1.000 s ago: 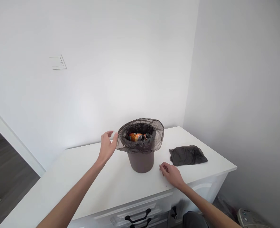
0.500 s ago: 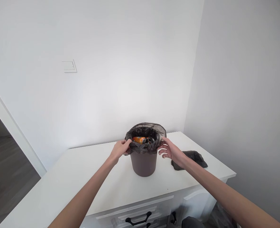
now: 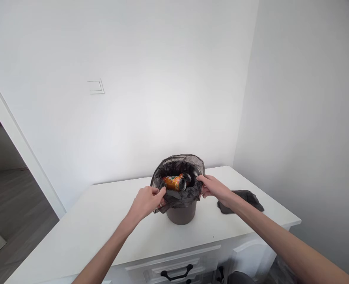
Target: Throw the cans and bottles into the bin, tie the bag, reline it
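Observation:
A brown bin stands on the white cabinet top, lined with a thin black garbage bag whose edge is folded out over the rim. Inside the bag lie an orange drink can and a second can, of which mainly the dark end shows. My left hand pinches the bag's edge at the front left. On the right side, my right hand grips the edge between thumb and fingers; its lower fingers are partly behind the plastic.
A folded black plastic bag lies on the cabinet top to the right, partly behind my right forearm. Below are drawers with black handles. White walls rise behind and to the right, with a light switch. A doorway is at left.
My right hand has closed on the bag's edge. The bag's front has come up and toward me, hiding more of the bin, and the orange can shows more. The view has shifted slightly.

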